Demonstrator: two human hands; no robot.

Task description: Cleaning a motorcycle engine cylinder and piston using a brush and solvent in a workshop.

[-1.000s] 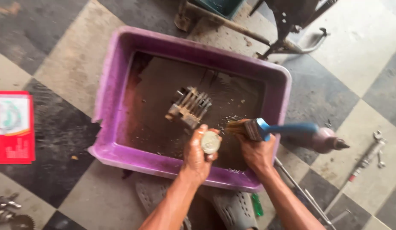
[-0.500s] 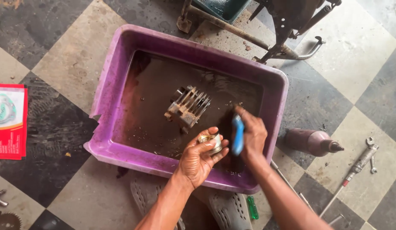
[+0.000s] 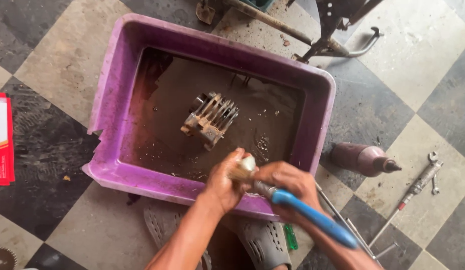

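My left hand (image 3: 221,185) grips a small round metal part (image 3: 248,164) over the near rim of a purple plastic tub (image 3: 112,95). My right hand (image 3: 287,187) holds a blue-handled paintbrush (image 3: 312,216), and its bristles press against the metal part. The tub holds dark brown liquid, with a finned metal engine cylinder (image 3: 208,118) lying in its middle.
A brown squeeze bottle (image 3: 363,158) lies on the checkered floor right of the tub, with a ratchet tool and small wrench (image 3: 422,180) beyond it. Metal rods lie near my right arm. A red package (image 3: 1,137) is at the left edge. A motorcycle stand (image 3: 337,42) is behind. Sandals sit below.
My right hand lifted the brush out of the liquid and brought its bristles onto the metal part. My left hand turned the part and shifted slightly toward the tub's near rim.
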